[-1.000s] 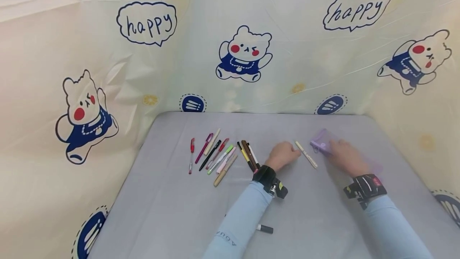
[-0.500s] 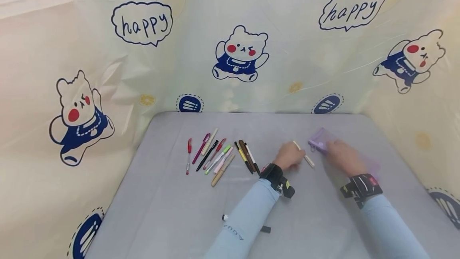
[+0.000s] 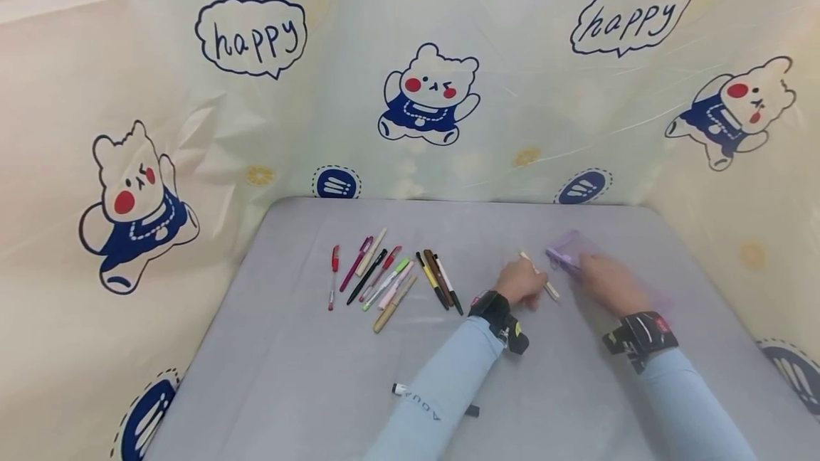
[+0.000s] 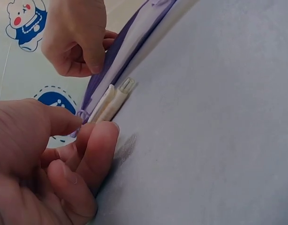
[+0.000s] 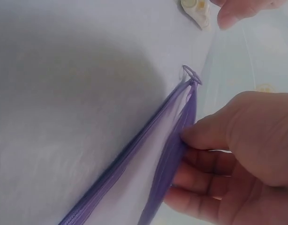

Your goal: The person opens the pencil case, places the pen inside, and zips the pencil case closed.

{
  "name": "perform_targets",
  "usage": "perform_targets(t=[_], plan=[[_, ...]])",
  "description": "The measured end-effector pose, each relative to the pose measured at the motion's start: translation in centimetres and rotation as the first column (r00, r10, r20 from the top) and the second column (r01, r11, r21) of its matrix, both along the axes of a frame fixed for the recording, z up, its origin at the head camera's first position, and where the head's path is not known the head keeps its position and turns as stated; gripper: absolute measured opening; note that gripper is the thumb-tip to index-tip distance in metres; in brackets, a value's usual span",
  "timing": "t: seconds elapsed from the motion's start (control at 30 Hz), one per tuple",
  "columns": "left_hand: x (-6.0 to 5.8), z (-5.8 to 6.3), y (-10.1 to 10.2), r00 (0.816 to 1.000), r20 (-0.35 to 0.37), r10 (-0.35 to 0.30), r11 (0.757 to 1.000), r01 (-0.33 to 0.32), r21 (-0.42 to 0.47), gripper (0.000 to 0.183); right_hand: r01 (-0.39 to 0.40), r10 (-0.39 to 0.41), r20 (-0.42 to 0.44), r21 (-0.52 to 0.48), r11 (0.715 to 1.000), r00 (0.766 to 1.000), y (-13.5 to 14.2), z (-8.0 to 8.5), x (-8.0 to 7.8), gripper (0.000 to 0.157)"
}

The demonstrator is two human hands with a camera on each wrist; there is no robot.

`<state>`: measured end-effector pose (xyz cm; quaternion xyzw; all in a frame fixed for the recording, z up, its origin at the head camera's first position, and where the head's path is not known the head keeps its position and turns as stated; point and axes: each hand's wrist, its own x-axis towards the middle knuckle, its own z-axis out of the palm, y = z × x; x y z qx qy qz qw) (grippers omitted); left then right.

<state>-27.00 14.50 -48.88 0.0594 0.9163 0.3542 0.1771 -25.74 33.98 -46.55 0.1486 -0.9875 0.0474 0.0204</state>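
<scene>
My left hand (image 3: 520, 282) is over a cream pen (image 4: 113, 101) lying on the grey table, its thumb and forefinger pinched around the pen. The clip and clear end of the pen stick out beyond the fingertips, toward the pouch. Farther right, my right hand (image 3: 610, 283) holds a see-through purple zip pouch (image 5: 158, 173) by one edge, thumb on one side and fingers on the other. The mouth of the pouch gapes, and a small loop hangs at its corner. In the head view the right hand hides part of the pouch.
Several pens (image 3: 378, 269) lie loosely together on the left of the table (image 3: 288, 361). Three more pens (image 3: 438, 279) lie close beside my left hand. A marker (image 3: 472, 410) is partly hidden under my left forearm. A printed cloth (image 3: 500, 34) stands behind the table.
My left hand has moved right from beside the three pens to the cream pen, and its fingers have come down around it. The right hand keeps its hold on the pouch, almost unmoved.
</scene>
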Motion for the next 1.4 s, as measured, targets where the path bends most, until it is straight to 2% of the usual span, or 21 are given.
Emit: perform_targets(t=[0.4,0.63,0.77,0.9,1.07,1.17,1.27,1.4], plan=[[-0.9,-0.2,0.7,0.999,0.029,-0.027,0.999,0.029,-0.043,0.046,0.071,-0.070,0.032,-0.041,0.997,0.997,-0.4,-0.3,-0.7,0.019],[-0.8,-0.1,0.2,0.998,0.064,0.005,1.000,-0.006,0.018,0.040,0.067,-0.068,-0.014,-0.083,0.994,0.998,-0.6,-0.5,-1.3,0.024],[-0.8,-0.1,0.2,0.998,0.068,0.004,0.999,-0.006,0.031,0.037,0.087,-0.080,0.049,-0.163,0.983,0.996,-0.5,-0.3,-1.8,0.024],[-0.7,0.0,0.1,0.998,0.063,0.015,0.999,-0.017,0.033,0.033,0.079,-0.050,0.125,-0.233,0.969,0.991,0.0,-0.2,-2.5,0.015],[-0.5,0.1,0.2,0.990,0.122,0.068,0.990,-0.082,0.113,0.031,0.066,-0.023,0.147,-0.297,0.953,0.989,0.7,-0.2,-2.8,0.020],[-0.5,-0.2,0.2,0.984,0.158,0.079,0.981,-0.105,0.164,0.032,0.071,-0.028,0.140,-0.313,0.947,0.990,1.0,-0.3,-2.9,0.019],[-0.8,-0.5,0.1,0.988,0.144,0.048,0.982,-0.073,0.175,0.034,0.080,-0.033,0.143,-0.335,0.939,0.989,1.2,-0.3,-2.9,0.019],[-1.4,-0.5,0.0,0.995,0.094,-0.031,0.982,0.013,0.190,0.036,0.107,-0.039,0.177,-0.389,0.915,0.983,1.5,-0.2,-2.9,0.022]])
